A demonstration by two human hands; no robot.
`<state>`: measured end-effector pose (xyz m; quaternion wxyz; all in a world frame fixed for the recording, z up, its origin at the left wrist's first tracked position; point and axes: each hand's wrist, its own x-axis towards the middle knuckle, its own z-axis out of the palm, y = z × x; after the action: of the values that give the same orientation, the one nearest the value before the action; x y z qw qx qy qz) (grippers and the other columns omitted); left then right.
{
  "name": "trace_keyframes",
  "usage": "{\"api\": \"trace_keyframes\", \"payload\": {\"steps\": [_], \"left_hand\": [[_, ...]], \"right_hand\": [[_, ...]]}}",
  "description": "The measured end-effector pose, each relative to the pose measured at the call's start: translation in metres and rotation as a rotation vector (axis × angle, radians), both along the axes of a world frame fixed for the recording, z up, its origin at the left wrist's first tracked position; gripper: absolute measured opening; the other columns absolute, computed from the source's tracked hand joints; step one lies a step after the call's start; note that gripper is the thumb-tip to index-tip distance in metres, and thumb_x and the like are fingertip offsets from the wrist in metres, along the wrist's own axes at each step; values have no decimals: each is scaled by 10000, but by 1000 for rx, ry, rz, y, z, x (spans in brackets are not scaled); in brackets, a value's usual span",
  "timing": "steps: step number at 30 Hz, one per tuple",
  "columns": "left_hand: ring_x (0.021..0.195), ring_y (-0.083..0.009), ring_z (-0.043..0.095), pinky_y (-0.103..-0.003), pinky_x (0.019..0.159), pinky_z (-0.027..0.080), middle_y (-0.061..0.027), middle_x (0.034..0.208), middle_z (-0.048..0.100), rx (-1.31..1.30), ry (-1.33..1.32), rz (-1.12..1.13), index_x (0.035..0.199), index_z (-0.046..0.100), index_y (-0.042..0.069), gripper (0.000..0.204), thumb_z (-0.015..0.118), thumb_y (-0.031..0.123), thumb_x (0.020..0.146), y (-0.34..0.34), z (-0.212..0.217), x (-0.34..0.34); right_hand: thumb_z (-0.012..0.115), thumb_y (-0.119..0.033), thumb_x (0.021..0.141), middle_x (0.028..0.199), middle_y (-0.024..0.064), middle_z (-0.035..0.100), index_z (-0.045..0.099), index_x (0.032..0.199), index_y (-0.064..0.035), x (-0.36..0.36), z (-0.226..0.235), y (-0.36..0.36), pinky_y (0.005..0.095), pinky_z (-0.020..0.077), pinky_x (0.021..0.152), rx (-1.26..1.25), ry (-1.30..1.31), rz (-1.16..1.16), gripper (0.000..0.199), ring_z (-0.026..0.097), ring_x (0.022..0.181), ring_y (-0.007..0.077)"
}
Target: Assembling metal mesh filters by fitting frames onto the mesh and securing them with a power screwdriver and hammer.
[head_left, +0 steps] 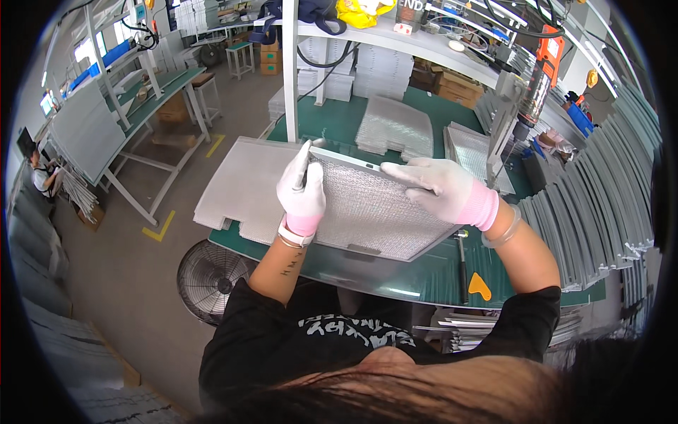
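Observation:
A rectangular metal mesh filter panel (374,212) with a thin metal frame is tilted up over the green bench mat (424,275). My left hand (302,192), in a white glove with a pink cuff, grips the panel's left corner, fingers along the frame. My right hand (441,189), gloved the same way, lies on the panel's top edge, fingers pressing the frame. A flat stack of grey mesh sheets (244,185) sits just left of the panel, overhanging the bench edge.
More mesh stacks (394,127) lie at the back of the bench beside a white post (290,78). Rows of metal frame strips (600,212) stand at the right. An orange powered screwdriver (540,78) hangs above. A floor fan (210,279) stands below the bench.

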<state>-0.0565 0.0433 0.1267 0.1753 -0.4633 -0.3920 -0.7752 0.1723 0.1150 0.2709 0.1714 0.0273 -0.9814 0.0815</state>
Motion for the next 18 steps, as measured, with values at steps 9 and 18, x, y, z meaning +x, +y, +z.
{"api": "trace_keyframes", "payload": {"steps": [9,18], "left_hand": [[791,-36,520,-179,680,444,-23,1040,645,-48,-322,-379,1263,588,0,440,700,31,838,0,-8,-4],[810,-67,549,-213,727,473,-32,1057,617,-39,-163,-289,1123,634,20,275,687,35,854,5,-20,-19]], "right_hand": [[588,-22,805,815,151,560,535,1331,-62,-1,7,-8,410,475,733,33,-41,-81,530,582,786,333],[580,-36,812,806,156,561,559,1298,-60,1,0,-2,428,477,714,45,21,-30,487,581,771,347]]}}
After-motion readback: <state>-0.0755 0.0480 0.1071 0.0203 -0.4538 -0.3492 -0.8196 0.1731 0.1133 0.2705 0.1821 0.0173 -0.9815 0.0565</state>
